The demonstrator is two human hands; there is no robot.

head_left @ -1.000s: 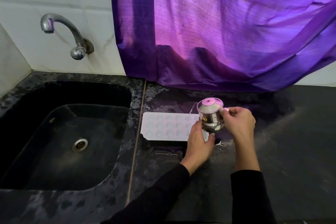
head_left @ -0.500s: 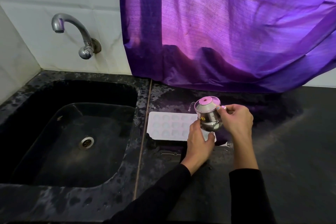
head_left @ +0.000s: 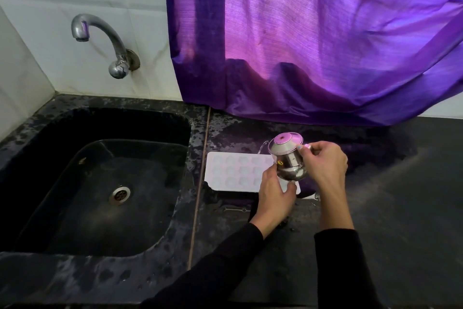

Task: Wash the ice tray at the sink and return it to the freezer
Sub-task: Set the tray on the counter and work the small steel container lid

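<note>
Shiny steel pot (head_left: 290, 160), matt white plastic tray (head_left: 235, 170), glossy curtain (head_left: 313, 40).

Steel pot (head_left: 290, 163) sticker reads "3" (yellow, round).
</note>
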